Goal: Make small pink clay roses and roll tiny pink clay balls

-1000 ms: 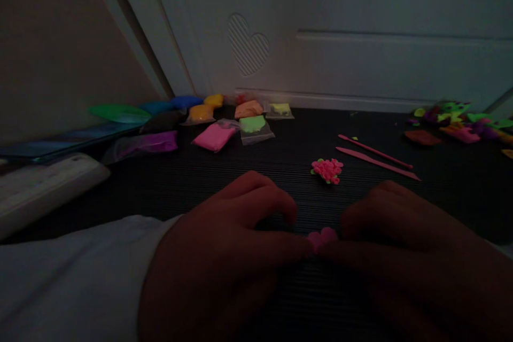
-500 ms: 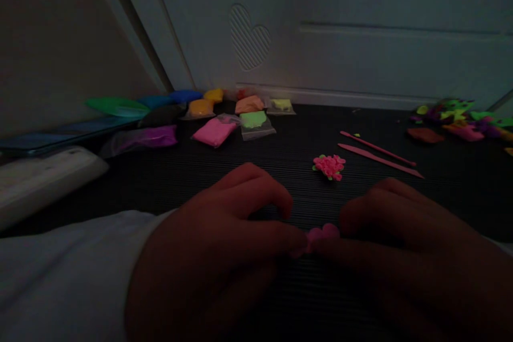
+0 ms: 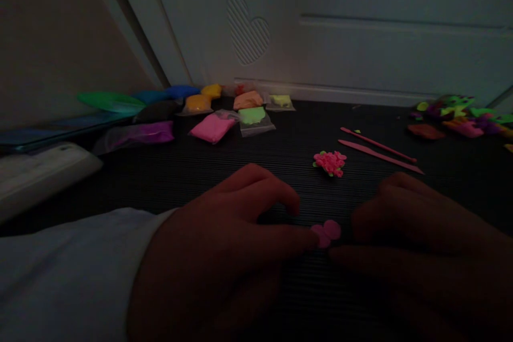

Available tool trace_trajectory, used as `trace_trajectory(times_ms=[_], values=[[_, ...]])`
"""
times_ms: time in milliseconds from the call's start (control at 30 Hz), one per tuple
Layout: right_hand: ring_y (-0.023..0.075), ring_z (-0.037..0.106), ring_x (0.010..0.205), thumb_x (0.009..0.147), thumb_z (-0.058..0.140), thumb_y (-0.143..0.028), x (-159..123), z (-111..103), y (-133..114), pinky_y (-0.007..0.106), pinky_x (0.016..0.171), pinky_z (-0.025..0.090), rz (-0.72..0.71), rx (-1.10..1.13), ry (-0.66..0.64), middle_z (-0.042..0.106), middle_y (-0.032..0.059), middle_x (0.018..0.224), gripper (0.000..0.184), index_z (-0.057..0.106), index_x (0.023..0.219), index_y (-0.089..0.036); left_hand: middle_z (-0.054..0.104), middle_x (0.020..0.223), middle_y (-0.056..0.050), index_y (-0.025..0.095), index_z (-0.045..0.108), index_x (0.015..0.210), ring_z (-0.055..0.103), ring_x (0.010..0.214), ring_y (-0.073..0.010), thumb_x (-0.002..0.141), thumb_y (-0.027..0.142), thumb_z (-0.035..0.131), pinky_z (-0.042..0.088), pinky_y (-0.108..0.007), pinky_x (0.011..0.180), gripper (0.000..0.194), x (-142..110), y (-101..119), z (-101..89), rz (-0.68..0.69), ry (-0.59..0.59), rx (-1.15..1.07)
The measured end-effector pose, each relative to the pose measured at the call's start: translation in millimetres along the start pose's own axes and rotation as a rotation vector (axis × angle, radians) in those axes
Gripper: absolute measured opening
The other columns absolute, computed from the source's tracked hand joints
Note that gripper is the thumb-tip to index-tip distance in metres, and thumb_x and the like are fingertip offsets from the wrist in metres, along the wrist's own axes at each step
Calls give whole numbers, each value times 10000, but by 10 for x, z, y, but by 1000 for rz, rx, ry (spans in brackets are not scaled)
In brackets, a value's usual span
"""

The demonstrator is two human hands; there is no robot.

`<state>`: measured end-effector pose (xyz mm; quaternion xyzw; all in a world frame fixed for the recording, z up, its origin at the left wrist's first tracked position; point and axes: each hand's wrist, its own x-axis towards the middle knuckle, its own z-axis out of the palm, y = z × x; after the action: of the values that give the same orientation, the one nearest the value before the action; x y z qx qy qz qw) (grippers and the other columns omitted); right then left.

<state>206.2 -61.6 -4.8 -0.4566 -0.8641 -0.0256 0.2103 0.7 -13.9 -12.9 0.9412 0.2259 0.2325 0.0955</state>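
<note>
In the dim head view, flattened pink clay discs (image 3: pixel 332 230) lie partly overlapped on the dark ribbed tabletop. The thumb tip of my left hand (image 3: pixel 224 240) rests on the left edge of the discs and hides part of them. Its index finger arches above, apart from the thumb. To the right of the discs is my right hand (image 3: pixel 412 246), thumb and index finger apart, with a small gap to the clay. A pink clay flower cluster (image 3: pixel 330 163) with light green leaves sits just beyond both hands.
Two pink modelling tools (image 3: pixel 379 156) lie behind the flower cluster. Bagged coloured clay, including a pink packet (image 3: pixel 212 127), lines the back left. A white object (image 3: pixel 44 176) and a phone-like slab (image 3: pixel 60 132) lie at left. Colourful clay pieces (image 3: pixel 460 115) are at far right.
My right hand has drawn back to the right, off the pink discs. My left thumb has shifted slightly right, and more of the discs shows. The view has tilted down a little.
</note>
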Motion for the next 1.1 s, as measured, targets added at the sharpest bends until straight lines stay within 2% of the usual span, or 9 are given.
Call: trace_trajectory(times_ms=[67,167,367,500,567,733,833,1000,1100], values=[[105,441,524,649,608,-230,0,24,23,260,474,312,-47,-26,33,481,-71,577,98,544,596,-280,512,911,20,339,540,991,444,768,-147,656,140,515,375,-246,555,390,7,7,-3,-3,1,49],[96,427,496,635,610,-236,3,48,55,260,456,294,-116,-27,98,481,-81,582,94,540,601,-288,513,946,35,355,510,1044,447,793,-147,663,160,540,383,-246,563,430,19,9,-30,28,-71,81],[110,433,535,667,582,-239,29,7,14,270,496,308,-68,-27,-46,505,-72,619,68,565,672,-304,519,938,40,366,511,1041,441,802,-152,653,110,536,368,-261,570,465,31,37,-69,-31,-65,73],[112,411,506,691,556,-257,21,39,54,270,466,280,-128,-38,52,507,-55,598,42,566,660,-283,506,961,40,365,488,1074,434,816,-145,645,102,541,375,-255,587,506,29,43,-67,31,-96,54],[113,410,494,720,523,-281,15,67,92,264,448,273,-182,-39,113,506,-46,588,70,572,670,-289,511,941,30,331,516,1048,434,815,-144,649,83,517,373,-261,604,470,23,41,-61,-28,-73,27],[126,463,525,796,408,-304,54,90,80,245,452,337,-82,-55,51,500,-7,557,232,619,703,-278,502,924,36,313,554,968,435,803,-130,660,91,519,371,-247,593,382,1,18,-43,-45,-85,18],[131,480,537,810,379,-293,103,91,25,252,478,372,-34,-64,23,508,2,556,264,630,733,-267,499,947,40,307,564,929,437,819,-139,630,88,527,369,-249,586,373,-1,7,-38,-32,-70,24],[132,479,531,802,386,-272,108,102,40,258,481,370,-58,-58,12,517,4,564,251,629,742,-262,513,940,37,315,563,952,438,807,-143,623,90,536,363,-264,597,399,21,35,-49,-36,-58,13],[121,453,506,788,393,-248,50,80,68,264,473,344,-131,-27,35,527,-12,589,229,616,751,-280,513,940,39,323,565,958,438,806,-140,648,92,519,362,-269,595,390,24,45,-50,-64,-60,12]])
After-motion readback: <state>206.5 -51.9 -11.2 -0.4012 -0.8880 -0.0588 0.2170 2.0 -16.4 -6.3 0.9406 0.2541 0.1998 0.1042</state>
